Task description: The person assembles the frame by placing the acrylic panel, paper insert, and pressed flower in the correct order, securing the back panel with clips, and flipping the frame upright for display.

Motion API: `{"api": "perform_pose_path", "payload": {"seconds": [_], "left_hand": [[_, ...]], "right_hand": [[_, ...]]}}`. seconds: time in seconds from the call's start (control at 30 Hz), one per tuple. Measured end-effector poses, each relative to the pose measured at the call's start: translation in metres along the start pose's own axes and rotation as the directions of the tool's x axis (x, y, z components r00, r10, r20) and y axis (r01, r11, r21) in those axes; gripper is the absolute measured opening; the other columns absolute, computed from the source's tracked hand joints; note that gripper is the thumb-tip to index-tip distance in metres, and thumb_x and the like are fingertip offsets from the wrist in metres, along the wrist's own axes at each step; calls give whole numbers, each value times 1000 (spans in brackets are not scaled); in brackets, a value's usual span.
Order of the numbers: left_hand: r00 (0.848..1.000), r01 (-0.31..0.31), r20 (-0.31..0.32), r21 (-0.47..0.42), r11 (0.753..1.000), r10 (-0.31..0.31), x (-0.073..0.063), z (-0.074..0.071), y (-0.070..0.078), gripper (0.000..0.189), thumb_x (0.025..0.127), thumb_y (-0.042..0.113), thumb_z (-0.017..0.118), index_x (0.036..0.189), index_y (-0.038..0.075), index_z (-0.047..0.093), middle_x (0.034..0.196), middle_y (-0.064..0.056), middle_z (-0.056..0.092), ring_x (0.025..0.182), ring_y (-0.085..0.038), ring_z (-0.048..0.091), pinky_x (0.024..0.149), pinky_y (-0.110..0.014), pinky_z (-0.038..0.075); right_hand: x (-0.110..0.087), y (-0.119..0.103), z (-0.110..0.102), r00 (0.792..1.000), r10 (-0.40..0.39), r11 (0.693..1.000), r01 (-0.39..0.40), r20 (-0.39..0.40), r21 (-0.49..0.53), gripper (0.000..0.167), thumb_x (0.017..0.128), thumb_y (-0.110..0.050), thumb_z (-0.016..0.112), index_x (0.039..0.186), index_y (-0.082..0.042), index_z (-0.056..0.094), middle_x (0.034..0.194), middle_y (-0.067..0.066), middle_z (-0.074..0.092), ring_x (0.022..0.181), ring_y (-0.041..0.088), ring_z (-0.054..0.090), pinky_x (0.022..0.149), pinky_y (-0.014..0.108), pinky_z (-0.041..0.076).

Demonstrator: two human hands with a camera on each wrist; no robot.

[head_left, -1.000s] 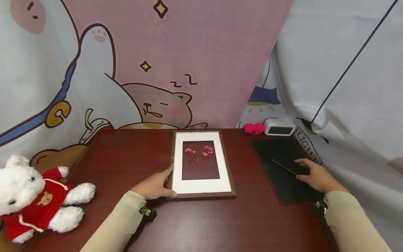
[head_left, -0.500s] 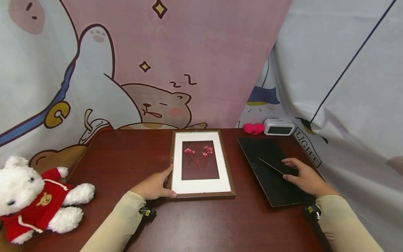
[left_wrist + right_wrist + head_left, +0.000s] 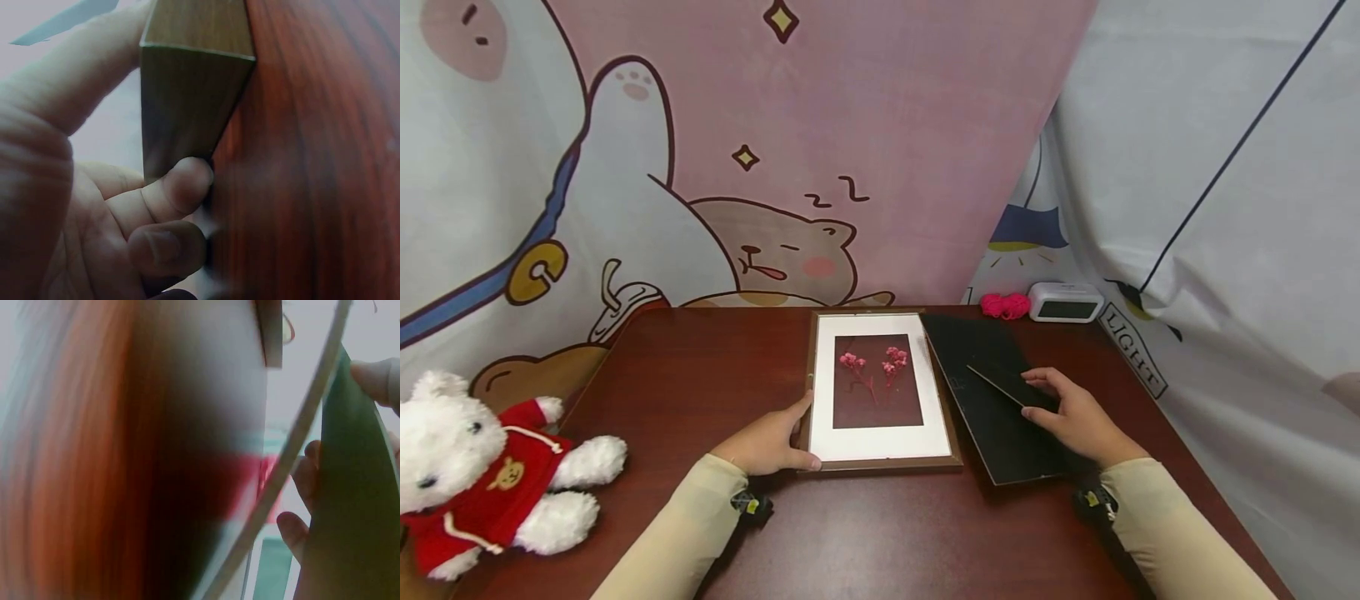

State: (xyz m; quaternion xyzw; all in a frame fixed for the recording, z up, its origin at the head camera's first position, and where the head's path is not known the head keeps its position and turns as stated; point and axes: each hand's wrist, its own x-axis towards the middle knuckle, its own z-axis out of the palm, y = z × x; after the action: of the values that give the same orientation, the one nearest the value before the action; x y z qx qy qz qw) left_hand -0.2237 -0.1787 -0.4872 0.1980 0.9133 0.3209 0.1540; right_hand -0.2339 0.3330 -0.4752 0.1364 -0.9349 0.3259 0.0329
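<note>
My left hand [image 3: 769,442] grips the lower left of a brown picture frame [image 3: 887,464] lying on the table, its thumb at the near corner. In the left wrist view, its fingertips curl against the side of the frame [image 3: 190,106]. The frame holds a white mat and a dark picture [image 3: 877,412] with pink flowers. To its right, my right hand [image 3: 1078,422] pinches the fold-out stand [image 3: 1011,385] of a black backing board [image 3: 973,408], thumb on one side and fingers on the other. The board is slightly raised, its left edge beside the frame's right side.
Pink yarn [image 3: 1004,306] and a white digital clock [image 3: 1066,303] stand at the back right of the brown table [image 3: 865,542]. A white plush bear [image 3: 497,475] in red sits at the left. Printed cloth [image 3: 925,167] hangs behind and on the right.
My right hand has carried the black backing board leftward, from the table's right side to beside the picture frame. The left hand and the frame have stayed put.
</note>
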Motion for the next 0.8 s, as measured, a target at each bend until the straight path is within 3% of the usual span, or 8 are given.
{"api": "perform_pose_path", "payload": {"seconds": [0.5,0.8], "left_hand": [[1000,-9,3,11,1000,9,0,-1,-1,121,82,42,91,168,1,16,162,-28,41,141,-36,53,114,-52,46],[1000,-25,-1,20,999,25,1,-1,-2,122,82,42,92,168,1,16,165,-25,38,140,-32,54,113,-50,46]], "right_hand": [[40,-79,45,997,-69,995,67,20,79,53,94,-14,80,141,-12,56,141,20,64,132,41,61,108,63,48],[56,-111,66,996,-63,996,58,66,74,52,93,-16,80,140,-14,56,139,21,66,131,40,62,107,60,50]]}}
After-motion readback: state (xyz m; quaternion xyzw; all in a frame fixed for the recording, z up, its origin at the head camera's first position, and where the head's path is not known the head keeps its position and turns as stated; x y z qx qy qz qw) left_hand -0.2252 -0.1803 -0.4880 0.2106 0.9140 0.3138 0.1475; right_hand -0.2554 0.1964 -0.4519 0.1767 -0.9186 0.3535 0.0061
